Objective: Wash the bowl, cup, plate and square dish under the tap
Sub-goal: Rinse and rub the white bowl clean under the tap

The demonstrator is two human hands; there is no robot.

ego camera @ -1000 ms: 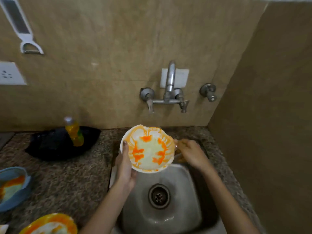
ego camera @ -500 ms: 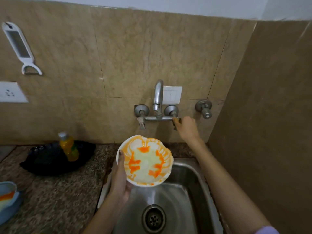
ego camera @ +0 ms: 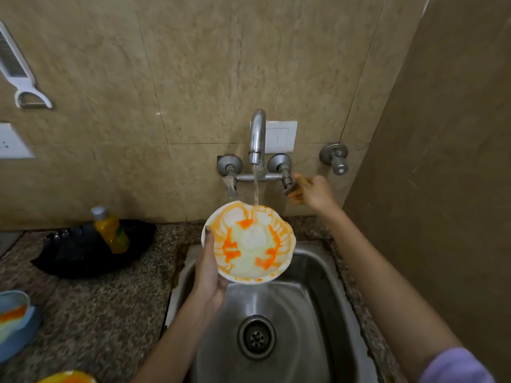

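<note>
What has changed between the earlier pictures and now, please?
The right hand rose from beside the bowl to the tap and now grips its right handle. Water now runs from the tap onto the bowl's far rim. The left hand still holds the orange-smeared bowl over the sink, and the yellow bottle stays on the counter.

Brushed stainless steel is being shown by the sink [ego camera: 318, 272]; worn grey metal by the tap [ego camera: 257, 134]; glossy white glaze, orange-smeared, by the bowl [ego camera: 249, 241]; speckled polished stone by the table [ego camera: 96, 313]; smooth beige tile by the wall [ego camera: 221, 64]; clear plastic by the bottle [ego camera: 112, 230].
</note>
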